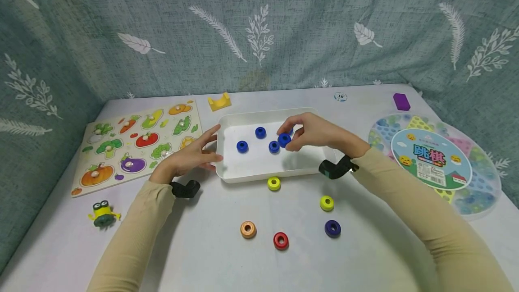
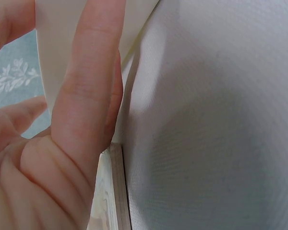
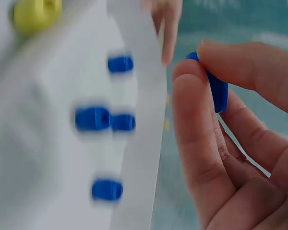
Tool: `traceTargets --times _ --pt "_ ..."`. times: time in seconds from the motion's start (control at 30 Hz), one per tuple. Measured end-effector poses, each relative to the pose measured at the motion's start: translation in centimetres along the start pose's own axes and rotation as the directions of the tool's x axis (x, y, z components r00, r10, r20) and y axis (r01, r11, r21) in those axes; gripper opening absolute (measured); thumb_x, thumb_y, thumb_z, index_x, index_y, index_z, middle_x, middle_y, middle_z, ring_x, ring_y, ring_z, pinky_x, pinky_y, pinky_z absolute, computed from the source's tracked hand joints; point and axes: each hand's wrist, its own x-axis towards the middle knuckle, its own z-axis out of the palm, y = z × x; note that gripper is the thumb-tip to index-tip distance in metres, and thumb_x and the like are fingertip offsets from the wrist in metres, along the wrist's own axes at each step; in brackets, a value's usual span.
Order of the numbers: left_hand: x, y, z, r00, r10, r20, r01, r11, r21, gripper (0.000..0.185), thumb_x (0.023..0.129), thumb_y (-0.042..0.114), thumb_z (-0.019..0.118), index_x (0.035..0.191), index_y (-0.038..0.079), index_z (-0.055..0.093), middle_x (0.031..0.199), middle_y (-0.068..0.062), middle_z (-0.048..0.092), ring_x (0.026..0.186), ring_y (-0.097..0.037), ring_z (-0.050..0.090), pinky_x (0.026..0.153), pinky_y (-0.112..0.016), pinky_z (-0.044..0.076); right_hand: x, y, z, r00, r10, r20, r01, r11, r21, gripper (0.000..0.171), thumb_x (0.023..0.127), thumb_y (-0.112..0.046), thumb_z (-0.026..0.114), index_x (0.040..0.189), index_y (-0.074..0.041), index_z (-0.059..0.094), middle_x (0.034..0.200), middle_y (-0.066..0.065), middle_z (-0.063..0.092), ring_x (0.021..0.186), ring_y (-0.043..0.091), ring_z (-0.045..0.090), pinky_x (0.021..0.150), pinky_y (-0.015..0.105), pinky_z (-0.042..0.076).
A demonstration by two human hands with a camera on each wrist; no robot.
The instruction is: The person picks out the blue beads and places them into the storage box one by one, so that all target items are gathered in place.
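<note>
My right hand (image 1: 310, 132) pinches a blue ring (image 3: 220, 91) between thumb and fingertips, above the white tray (image 1: 227, 172). Several other blue rings lie on the tray floor: one on the left (image 1: 242, 146), one further back (image 1: 260, 132), one just beside the held ring (image 1: 274, 147). Another ring (image 1: 291, 131) is mostly hidden behind my right fingers. At the tray's left end, my left hand (image 1: 190, 154) touches the outer wall with its fingers extended. The left wrist view shows those fingers (image 2: 89, 72) against the pale wall.
In front of the tray lie yellow rings (image 1: 273, 184) (image 1: 326, 203), an orange ring (image 1: 248, 229), a red ring (image 1: 280, 241) and a dark blue ring (image 1: 332, 228). A vegetable puzzle board (image 1: 117, 148) and toy figure (image 1: 103, 214) are left, a round game box (image 1: 431, 159) right, a yellow block (image 1: 219, 102) behind.
</note>
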Motion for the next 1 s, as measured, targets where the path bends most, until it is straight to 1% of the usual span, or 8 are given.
traceTargets --times 0.1,0.13,0.2,0.3,0.4,0.63,0.87,1.0 --pt "0.1 0.0 0.0 1.0 -0.004 -0.001 0.004 1.0 -0.001 0.091 0.09 0.009 0.063 0.153 0.027 0.0 0.157 -0.014 -0.001 0.133 -0.043 0.027 0.082 -0.039 0.053 0.6 1.3 -1.7 0.997 0.063 -0.043 -0.063 0.998 -0.002 0.04 0.083 -0.007 0.069 0.122 -0.001 0.059 0.114 0.014 0.057 0.084 0.025 0.063 0.085 0.045 0.049" --pt "0.1 0.0 0.1 1.0 -0.006 0.0 0.006 1.0 -0.001 0.091 0.09 0.009 0.063 0.153 0.027 0.0 0.157 -0.014 -0.001 0.133 -0.043 0.027 0.082 -0.039 0.053 0.7 1.8 -2.1 0.995 0.085 -0.055 -0.086 0.996 -0.009 0.04 0.084 -0.007 0.069 0.122 -0.001 0.059 0.114 0.015 0.056 0.085 0.026 0.063 0.086 0.046 0.049" --pt "0.1 -0.1 0.1 1.0 -0.007 0.001 0.007 1.0 -0.004 0.091 0.09 0.009 0.062 0.153 0.028 0.0 0.157 -0.014 -0.001 0.133 -0.043 0.027 0.082 -0.039 0.053 1.1 2.7 -2.7 0.991 0.115 -0.07 -0.118 0.993 -0.03 0.039 0.084 -0.006 0.068 0.121 0.0 0.058 0.114 0.016 0.055 0.085 0.024 0.063 0.085 0.043 0.051" --pt "0.0 -0.1 0.1 1.0 -0.007 0.003 0.007 1.0 -0.007 0.091 0.09 0.008 0.062 0.153 0.027 0.0 0.157 -0.014 -0.001 0.133 -0.043 0.028 0.081 -0.039 0.053 1.5 3.8 -2.9 0.986 0.156 -0.065 -0.159 0.987 -0.039 0.038 0.084 -0.003 0.068 0.12 0.003 0.056 0.114 0.019 0.053 0.083 0.021 0.062 0.079 0.036 0.054" --pt "-0.1 0.0 0.2 1.0 -0.006 0.002 0.006 1.0 -0.003 0.091 0.09 0.008 0.062 0.153 0.027 0.0 0.157 -0.014 -0.001 0.133 -0.043 0.028 0.081 -0.038 0.053 1.9 4.3 -2.6 0.98 0.196 -0.033 -0.198 0.979 -0.053 0.036 0.082 0.0 0.069 0.116 0.004 0.057 0.112 0.019 0.053 0.08 0.019 0.06 0.074 0.03 0.055" --pt "-0.3 0.0 0.2 1.0 -0.008 -0.006 0.008 1.0 0.0 0.092 0.089 0.008 0.063 0.153 0.027 0.0 0.157 -0.014 -0.001 0.132 -0.043 0.028 0.081 -0.038 0.053 2.6 4.4 -1.3 0.967 0.248 0.049 -0.24 0.961 -0.136 0.029 0.079 0.002 0.07 0.106 0.002 0.059 0.098 0.014 0.055 0.073 0.018 0.058 0.068 0.028 0.054" --pt "-0.2 -0.2 0.2 1.0 -0.007 0.0 0.007 1.0 -0.007 0.093 0.089 0.009 0.065 0.153 0.026 0.0 0.157 -0.015 -0.001 0.132 -0.043 0.03 0.081 -0.038 0.053 2.9 4.4 -0.7 0.953 0.296 0.074 -0.277 0.941 -0.194 0.026 0.08 0.001 0.07 0.104 -0.001 0.059 0.094 0.011 0.05 0.073 0.017 0.056 0.066 0.025 0.053" --pt "-0.2 -0.3 0.2 1.0 -0.008 -0.002 0.008 1.0 -0.013 0.092 0.089 0.008 0.064 0.153 0.027 0.001 0.157 -0.014 0.0 0.132 -0.042 0.029 0.081 -0.038 0.053 2.8 4.4 -0.7 0.951 0.297 0.089 -0.275 0.94 -0.201 0.027 0.08 0.001 0.071 0.104 -0.001 0.057 0.093 0.011 0.049 0.072 0.017 0.055 0.064 0.024 0.053"
